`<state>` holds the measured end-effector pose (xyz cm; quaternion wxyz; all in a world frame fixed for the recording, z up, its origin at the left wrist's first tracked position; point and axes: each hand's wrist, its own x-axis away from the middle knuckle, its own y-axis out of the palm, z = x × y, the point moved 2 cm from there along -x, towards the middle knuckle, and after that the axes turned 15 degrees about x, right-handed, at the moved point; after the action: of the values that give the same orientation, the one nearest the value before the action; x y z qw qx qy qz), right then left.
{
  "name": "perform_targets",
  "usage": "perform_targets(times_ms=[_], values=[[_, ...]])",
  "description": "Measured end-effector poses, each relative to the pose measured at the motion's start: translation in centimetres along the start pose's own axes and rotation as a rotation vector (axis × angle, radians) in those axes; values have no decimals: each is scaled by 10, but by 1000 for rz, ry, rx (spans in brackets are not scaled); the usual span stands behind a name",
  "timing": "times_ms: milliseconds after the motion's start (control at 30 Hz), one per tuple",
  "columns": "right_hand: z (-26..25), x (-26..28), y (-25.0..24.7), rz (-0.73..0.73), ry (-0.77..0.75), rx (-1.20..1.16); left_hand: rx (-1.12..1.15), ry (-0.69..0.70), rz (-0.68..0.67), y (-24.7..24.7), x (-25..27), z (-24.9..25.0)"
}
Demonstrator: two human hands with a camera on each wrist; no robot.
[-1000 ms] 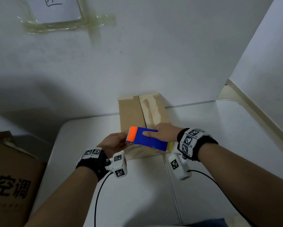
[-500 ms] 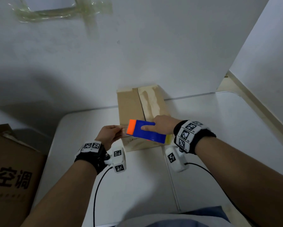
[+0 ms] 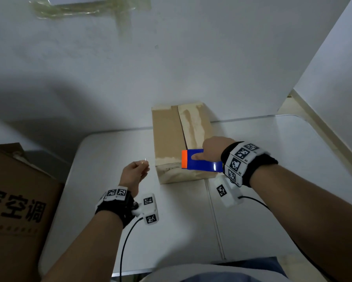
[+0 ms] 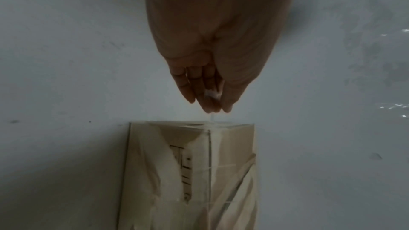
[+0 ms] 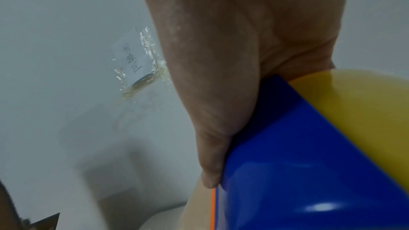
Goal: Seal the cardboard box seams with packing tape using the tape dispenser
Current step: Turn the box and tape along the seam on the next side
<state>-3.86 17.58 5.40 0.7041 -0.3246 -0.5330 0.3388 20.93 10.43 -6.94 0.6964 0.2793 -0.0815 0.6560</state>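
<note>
A brown cardboard box (image 3: 171, 137) lies lengthwise on the white table (image 3: 171, 231), with its top seam running away from me. My right hand (image 3: 203, 155) grips a blue tape dispenser (image 3: 203, 164) with an orange end over the box's near end. The yellowish tape roll (image 5: 365, 111) shows behind the blue body (image 5: 287, 163). My left hand (image 3: 143, 166) hovers just left of the box's near corner. Its fingertips (image 4: 213, 109) pinch a thin clear strip of tape (image 4: 212, 118) that runs towards the box (image 4: 232, 163).
A large printed carton (image 3: 18, 200) stands at the table's left edge. The white wall (image 3: 171, 58) rises right behind the box, with a taped note (image 5: 132, 59) on it. Wrist cables (image 3: 126, 237) trail across the near table.
My hands have drawn apart: the left hand has left the dispenser's orange end and gone left past the box's corner, while the right hand has carried the dispenser slightly right.
</note>
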Motion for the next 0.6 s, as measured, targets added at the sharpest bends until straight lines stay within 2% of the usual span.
perform_targets(times_ms=[267,600], values=[[-13,0,2,-11,71,43,31,72,38,3,5,-14],[-25,-1,-2,-1,136,66,-8,39,27,1,1,-15]])
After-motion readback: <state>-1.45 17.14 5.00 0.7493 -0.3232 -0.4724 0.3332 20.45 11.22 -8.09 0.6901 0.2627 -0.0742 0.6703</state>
